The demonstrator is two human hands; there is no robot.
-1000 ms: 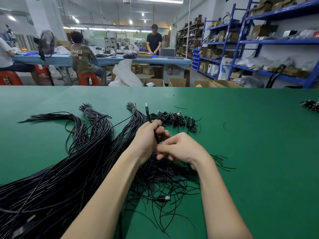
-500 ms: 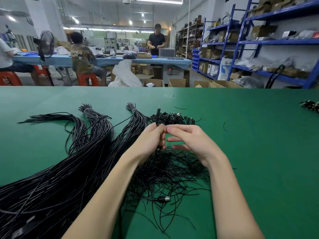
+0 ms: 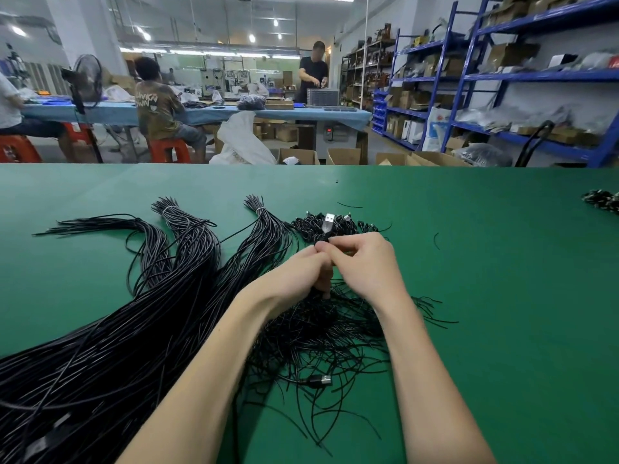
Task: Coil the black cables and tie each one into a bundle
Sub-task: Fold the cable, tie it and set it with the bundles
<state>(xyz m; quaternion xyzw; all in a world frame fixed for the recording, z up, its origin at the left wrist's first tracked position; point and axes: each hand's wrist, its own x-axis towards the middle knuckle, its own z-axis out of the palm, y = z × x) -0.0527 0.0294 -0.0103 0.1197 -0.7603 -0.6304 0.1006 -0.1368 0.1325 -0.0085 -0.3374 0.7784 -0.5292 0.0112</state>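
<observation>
Two hands (image 3: 294, 272) (image 3: 365, 266); three long cable sheaves (image 3: 187, 236); two USB plugs (image 3: 330, 220) visible.

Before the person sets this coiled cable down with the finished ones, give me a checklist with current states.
1. Both hands on the cable: ok, left hand and right hand pinch it together.
2. USB plug free above the fingers: ok.
3. Tie closed around the coil: cannot tell, fingers hide it.
4. Finished pile within reach, just beyond the hands: ok.
5. Loose ties under the wrists clear of the coil: cannot tell.
</observation>
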